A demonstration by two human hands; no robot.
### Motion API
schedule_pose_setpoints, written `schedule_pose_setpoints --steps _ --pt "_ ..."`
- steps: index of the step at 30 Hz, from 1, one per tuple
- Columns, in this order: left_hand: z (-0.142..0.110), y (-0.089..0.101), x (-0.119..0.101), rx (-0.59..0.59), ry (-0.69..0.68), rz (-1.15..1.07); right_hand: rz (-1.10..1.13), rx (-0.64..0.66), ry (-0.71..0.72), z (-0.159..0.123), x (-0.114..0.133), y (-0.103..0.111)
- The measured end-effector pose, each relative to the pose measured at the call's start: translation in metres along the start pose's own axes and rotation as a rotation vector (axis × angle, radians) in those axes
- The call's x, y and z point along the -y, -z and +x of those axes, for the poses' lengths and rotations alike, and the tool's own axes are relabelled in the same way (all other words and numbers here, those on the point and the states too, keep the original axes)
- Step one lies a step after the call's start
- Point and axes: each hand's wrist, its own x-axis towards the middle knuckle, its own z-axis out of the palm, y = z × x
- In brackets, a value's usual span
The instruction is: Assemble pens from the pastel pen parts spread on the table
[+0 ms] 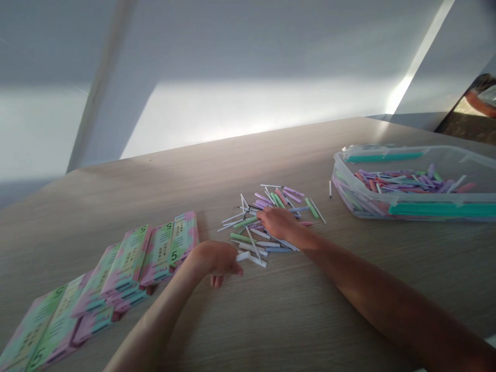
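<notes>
My left hand (220, 258) is bent down over the near side of a loose pile. Its fingers are curled, and a short white pen piece (243, 256) sticks out from them. My right hand (278, 221) reaches into the middle of the pile, fingers pinched downward; what lies between them is hidden. Around both hands are scattered pastel pen tubes (280, 198) in purple, green, pink, white and blue. Thin white sticks like pen refills (318, 211), some dark-tipped, lie among them. Another white piece (258, 261) rests just beyond my left fingers.
Pink-and-green printed boxes (126, 258) marked 5 are stacked in rows at the left. A clear plastic bin (442, 196) with teal strips holds more pen pieces at the right. One lone stick (330, 189) lies beside it. A pale wall borders the wooden table (232, 160).
</notes>
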Motion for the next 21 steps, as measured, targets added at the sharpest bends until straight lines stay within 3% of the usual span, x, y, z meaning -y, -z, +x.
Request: schedule_pose_setpoints --steps 9,12,17,21 --pt "0.003 -0.002 0.000 0.046 0.000 0.018 0.036 -0.012 -0.008 -0.003 0.000 0.007" --pt "0.002 -0.001 0.000 0.050 -0.006 0.012 0.062 -0.072 -0.051 -0.006 -0.003 0.016" --pt "0.001 0.001 0.002 0.033 -0.032 0.008 0.426 -0.284 -0.014 -0.030 -0.011 0.033" --pt "0.003 0.001 0.004 0.033 -0.041 -0.005 0.676 -0.130 0.016 -0.073 -0.004 0.031"
